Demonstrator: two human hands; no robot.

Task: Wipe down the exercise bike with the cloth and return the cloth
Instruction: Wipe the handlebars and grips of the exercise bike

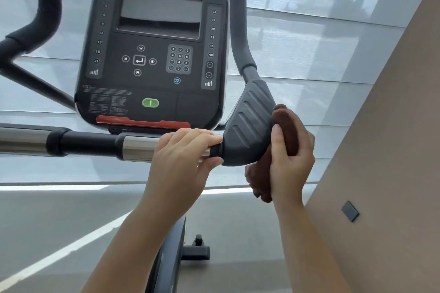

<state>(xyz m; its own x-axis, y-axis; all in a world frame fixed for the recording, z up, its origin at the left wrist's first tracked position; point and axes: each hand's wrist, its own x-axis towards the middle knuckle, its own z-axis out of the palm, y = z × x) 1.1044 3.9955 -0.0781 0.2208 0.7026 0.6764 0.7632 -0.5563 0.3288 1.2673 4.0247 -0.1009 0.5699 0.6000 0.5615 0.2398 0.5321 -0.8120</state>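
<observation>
The exercise bike's dark console (pixel 152 47) fills the upper middle, with a horizontal handlebar (pixel 95 145) of black and chrome sections below it. At the bar's right end sits a ribbed dark elbow pad (pixel 247 123) under an upright grip (pixel 239 19). My left hand (pixel 183 157) grips the chrome section just left of the pad. My right hand (pixel 291 162) holds a bunched brown cloth (pixel 287 128) against the pad's right side. Part of the cloth hangs below the pad, partly hidden by my hand.
A beige wall (pixel 385 150) with a small dark plate (pixel 350 211) stands close on the right. Shaded windows (pixel 309 43) lie behind the bike. The bike's frame (pixel 169 257) and foot (pixel 197 250) rest on grey floor below. Another curved grip (pixel 45 7) rises at the upper left.
</observation>
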